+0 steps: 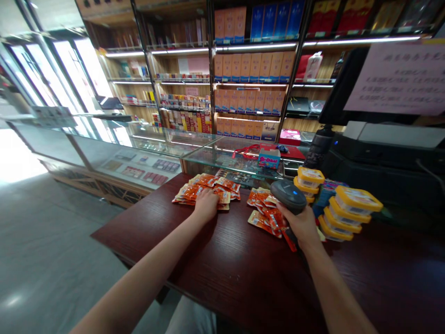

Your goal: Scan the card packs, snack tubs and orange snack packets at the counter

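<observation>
My right hand [306, 227] is wrapped round the handle of a black barcode scanner [289, 195], which shows a small blue light. Under and beside the scanner lies a loose group of orange snack packets [260, 220]. To the left, my left hand [207, 205] rests on a larger heap of similar orange packets [191, 191]. Its fingers curl over the right side of that heap and look closed on a packet; the fingertips are partly hidden.
Stacked yellow-lidded tubs [347, 213] stand right of the scanner, beside a monitor bearing a pink paper sign [396, 79]. Behind the dark wooden table [222, 260] runs a glass display counter [156, 144] with a small blue and pink box [269, 159]. Shelves of boxed goods line the wall.
</observation>
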